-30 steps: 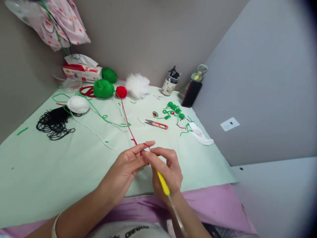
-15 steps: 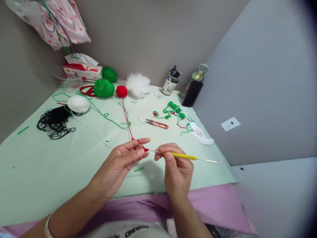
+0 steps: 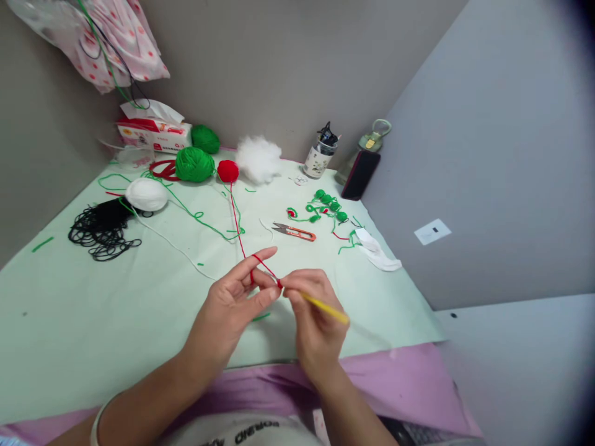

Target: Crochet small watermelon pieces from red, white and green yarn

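Red yarn (image 3: 237,217) runs from a red ball (image 3: 228,171) to my left hand (image 3: 237,300), where it loops around the raised index finger. A tiny red crocheted piece (image 3: 279,284) sits at the fingertips of both hands. My left thumb and fingers are closed beside it on the yarn. My right hand (image 3: 318,316) grips a crochet hook with a yellow handle (image 3: 325,306), tilted down to the right. The hook's tip is at the red piece, partly hidden by fingers, and its rear end is blurred.
Orange snips (image 3: 294,232) lie beyond my hands. Small green crocheted pieces (image 3: 334,207) and a white cloth (image 3: 377,251) are to the right. Farther back are white stuffing (image 3: 259,160), green yarn (image 3: 195,165), a phone (image 3: 361,176) and a pen jar (image 3: 320,160). Black cord (image 3: 105,229) lies left.
My right hand has moved left against the left fingertips, and the hook's handle now slants more steeply. My left index finger is raised slightly higher with the yarn.
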Demonstrator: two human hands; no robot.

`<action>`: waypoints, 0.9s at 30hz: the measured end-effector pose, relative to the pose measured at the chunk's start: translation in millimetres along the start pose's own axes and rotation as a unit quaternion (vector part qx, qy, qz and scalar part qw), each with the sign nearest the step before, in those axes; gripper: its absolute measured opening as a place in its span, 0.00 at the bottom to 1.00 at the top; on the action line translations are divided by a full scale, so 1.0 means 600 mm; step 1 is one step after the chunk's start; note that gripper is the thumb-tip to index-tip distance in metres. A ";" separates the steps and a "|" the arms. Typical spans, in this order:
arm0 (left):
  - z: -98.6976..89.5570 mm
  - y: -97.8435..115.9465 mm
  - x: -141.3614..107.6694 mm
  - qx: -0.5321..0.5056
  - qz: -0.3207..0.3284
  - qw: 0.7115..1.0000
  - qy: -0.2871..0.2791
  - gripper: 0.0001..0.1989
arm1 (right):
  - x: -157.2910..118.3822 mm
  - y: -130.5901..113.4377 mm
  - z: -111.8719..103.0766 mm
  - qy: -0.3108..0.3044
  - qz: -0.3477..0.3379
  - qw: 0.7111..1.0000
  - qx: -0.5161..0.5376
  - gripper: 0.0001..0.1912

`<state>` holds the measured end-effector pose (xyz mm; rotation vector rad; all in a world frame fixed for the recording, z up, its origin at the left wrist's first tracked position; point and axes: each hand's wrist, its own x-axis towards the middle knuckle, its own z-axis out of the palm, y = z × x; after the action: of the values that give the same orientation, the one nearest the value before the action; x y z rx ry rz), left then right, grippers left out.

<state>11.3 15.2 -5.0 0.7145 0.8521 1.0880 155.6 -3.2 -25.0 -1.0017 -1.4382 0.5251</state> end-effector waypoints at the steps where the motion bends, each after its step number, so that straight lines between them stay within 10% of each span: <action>1: 0.002 -0.004 -0.001 -0.015 -0.013 1.000 -0.009 0.27 | -0.005 0.002 0.000 -0.004 -0.056 0.996 -0.065 0.16; 4: 0.000 -0.007 0.001 -0.086 -0.089 0.991 -0.046 0.24 | -0.011 0.007 -0.006 -0.004 -0.118 0.984 -0.134 0.20; 7: -0.008 0.000 0.009 -0.124 -0.131 0.982 -0.050 0.20 | 0.003 0.004 -0.017 0.033 -0.020 0.999 -0.032 0.14; 12: -0.004 0.003 0.008 -0.057 -0.046 0.997 0.000 0.22 | 0.021 -0.006 -0.016 0.031 0.100 0.986 0.133 0.10; 18: 0.006 -0.009 -0.002 -0.032 -0.044 0.998 -0.028 0.26 | 0.003 -0.004 0.002 0.011 -0.094 0.991 -0.099 0.20; 27: -0.011 0.020 0.007 0.007 -0.059 0.997 -0.039 0.17 | 0.026 -0.010 -0.025 -0.017 0.130 0.977 0.169 0.10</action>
<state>0.7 23.5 0.9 0.7048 0.8263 0.9440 170.4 2.9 -9.2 -0.9110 -1.2007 0.9498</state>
